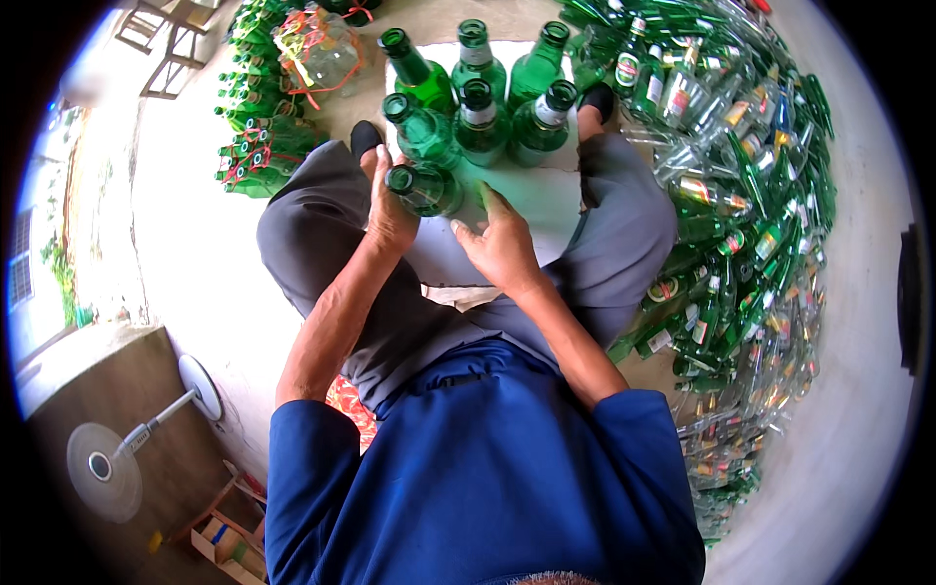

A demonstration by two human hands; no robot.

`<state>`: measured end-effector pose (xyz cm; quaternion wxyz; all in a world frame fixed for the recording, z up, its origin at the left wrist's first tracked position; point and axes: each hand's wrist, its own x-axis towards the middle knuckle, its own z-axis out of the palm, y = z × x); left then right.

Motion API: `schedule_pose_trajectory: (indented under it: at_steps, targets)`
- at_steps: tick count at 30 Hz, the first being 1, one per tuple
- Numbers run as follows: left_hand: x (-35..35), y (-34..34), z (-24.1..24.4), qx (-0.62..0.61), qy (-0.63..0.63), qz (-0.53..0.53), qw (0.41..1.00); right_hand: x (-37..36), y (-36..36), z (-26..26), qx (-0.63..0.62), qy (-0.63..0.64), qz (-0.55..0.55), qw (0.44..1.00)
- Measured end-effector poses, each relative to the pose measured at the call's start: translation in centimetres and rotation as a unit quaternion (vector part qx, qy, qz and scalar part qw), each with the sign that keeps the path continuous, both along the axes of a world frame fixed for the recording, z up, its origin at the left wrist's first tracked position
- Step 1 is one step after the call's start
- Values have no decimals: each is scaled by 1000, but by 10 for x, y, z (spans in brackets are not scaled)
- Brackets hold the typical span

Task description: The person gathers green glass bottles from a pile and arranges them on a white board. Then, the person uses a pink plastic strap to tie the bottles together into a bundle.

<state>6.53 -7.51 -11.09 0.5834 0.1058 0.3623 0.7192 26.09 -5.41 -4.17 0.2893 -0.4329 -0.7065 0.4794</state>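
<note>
Several green glass bottles (pixel 479 121) stand upright in a cluster on a pale board (pixel 512 241) between my knees. The nearest green bottle (pixel 431 191) stands at the cluster's front left, its open mouth towards me. My left hand (pixel 391 208) lies along the left side of that bottle, thumb and fingers apart; whether it grips the glass is hard to tell. To the right of the same bottle, my right hand (pixel 501 241) hovers over the board with fingers spread and nothing in it. Two bottles in the cluster bear pale neck labels.
A large heap of loose green and clear bottles (pixel 731 183) lies along the right. Bundled green bottles (pixel 256 157) and clear bottles tied with red string (pixel 329 58) lie at the upper left. A standing fan (pixel 102 468) and a wooden frame (pixel 227 537) are at the lower left.
</note>
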Motion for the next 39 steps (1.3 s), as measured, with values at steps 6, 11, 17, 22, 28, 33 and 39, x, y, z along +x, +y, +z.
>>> schedule_pose_trajectory:
  at_steps: [6,11,17,22,28,33,39]
  targets:
    - [2,8,17,-9,82,-35,996,49,4,18,-55,158,-64,984]
    - [-30,0,-18,-37,-38,-53,997,125,4,61,-19,202,-176,963]
    - [-25,-2,7,-30,54,-83,995,271,2,4,-24,39,-417,908]
    - [-26,-3,7,-29,37,-60,997,391,-66,-161,-142,-383,-367,836]
    - [-3,-3,26,-37,538,-27,841,450,-193,-316,-240,-392,-425,780]
    - [-2,-2,28,-41,516,-32,855,434,-210,-347,-432,-340,-433,714]
    - [-12,-6,23,-27,713,-44,699,397,-176,-314,-487,-343,-432,678]
